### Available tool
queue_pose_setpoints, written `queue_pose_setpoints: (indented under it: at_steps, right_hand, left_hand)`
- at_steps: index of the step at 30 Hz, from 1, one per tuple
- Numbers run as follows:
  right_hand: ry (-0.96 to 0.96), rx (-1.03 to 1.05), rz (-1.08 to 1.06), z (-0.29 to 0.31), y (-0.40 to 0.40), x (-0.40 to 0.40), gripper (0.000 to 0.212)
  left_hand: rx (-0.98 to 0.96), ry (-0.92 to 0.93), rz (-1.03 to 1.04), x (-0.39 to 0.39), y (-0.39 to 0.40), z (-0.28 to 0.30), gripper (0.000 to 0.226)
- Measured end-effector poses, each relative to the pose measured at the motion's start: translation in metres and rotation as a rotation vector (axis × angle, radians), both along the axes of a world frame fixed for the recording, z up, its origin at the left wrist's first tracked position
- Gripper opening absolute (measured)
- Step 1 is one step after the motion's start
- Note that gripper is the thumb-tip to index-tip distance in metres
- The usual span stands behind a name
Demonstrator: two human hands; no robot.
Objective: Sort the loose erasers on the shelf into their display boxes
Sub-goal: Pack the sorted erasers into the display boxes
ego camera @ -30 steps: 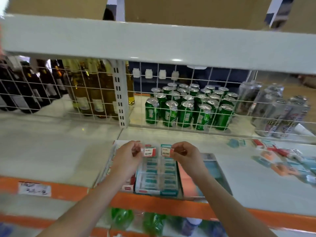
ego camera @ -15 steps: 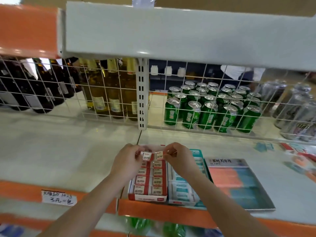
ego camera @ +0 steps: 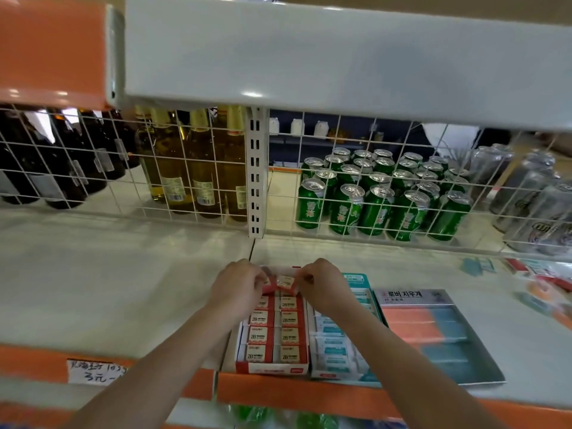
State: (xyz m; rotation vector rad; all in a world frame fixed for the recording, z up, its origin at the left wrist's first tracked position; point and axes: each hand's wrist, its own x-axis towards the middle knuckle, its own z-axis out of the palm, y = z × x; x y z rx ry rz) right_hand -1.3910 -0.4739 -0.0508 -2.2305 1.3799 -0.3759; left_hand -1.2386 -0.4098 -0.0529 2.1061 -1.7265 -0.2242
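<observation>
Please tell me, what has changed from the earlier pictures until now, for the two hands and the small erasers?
Both hands have come down: the left hand and right hand now press their small red-and-white wrapped erasers into the back row of the red cardboard display box, where earlier they held them above it. Both keep their pinch. The teal box beside it stays put.

shelf (ego camera: 123,289) white, orange front edge | on it L→R: red eraser box (ego camera: 272,368), teal/white box (ego camera: 337,371) touching it, pink+teal tray (ego camera: 483,354) beside | loose erasers (ego camera: 538,286) far R, blurred | handwritten price tag (ego camera: 96,371) on edge
</observation>
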Motion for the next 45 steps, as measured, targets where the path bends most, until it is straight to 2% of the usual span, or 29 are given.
queue_pose_setpoints:
  at_steps: [9,13,17,22,25,32,35,38,41,45]
  right_hand:
    - [0.068,-0.074,0.076,0.006,-0.003,0.003,0.024]
    - [0.082,-0.095,0.123,0.007,-0.003,0.005,0.025]
    - [0.177,-0.095,0.209,0.01,-0.004,0.007,0.025]
    - [0.21,-0.089,0.247,0.011,-0.009,0.004,0.024]
    - [0.196,-0.102,0.243,0.01,-0.008,0.003,0.024]
    - [0.088,-0.127,0.184,0.017,-0.002,-0.011,0.022]
    - [0.07,-0.095,0.17,0.015,0.001,-0.017,0.025]
    - [0.048,-0.095,0.169,0.009,0.005,-0.019,0.026]
    - [0.033,-0.123,0.169,0.007,0.006,-0.016,0.026]
    - [0.05,-0.138,0.186,0.006,0.007,-0.01,0.021]
  left_hand:
    - [0.011,0.016,-0.086,0.011,-0.005,0.001,0.023]
    - [0.108,-0.027,-0.185,0.011,-0.009,0.005,0.023]
    - [0.189,-0.037,-0.241,0.013,-0.014,0.003,0.022]
    - [0.124,0.018,-0.192,0.013,-0.016,0.005,0.024]
    - [0.129,0.063,-0.219,0.009,-0.017,0.006,0.026]
    - [0.222,0.014,-0.274,-0.003,-0.021,-0.002,0.026]
    - [0.217,0.031,-0.268,-0.003,-0.023,0.0,0.036]
    - [0.217,0.042,-0.257,-0.003,-0.023,0.003,0.021]
    - [0.179,0.083,-0.217,0.0,-0.024,0.005,0.021]
    - [0.328,0.085,-0.273,0.009,-0.028,0.009,0.027]
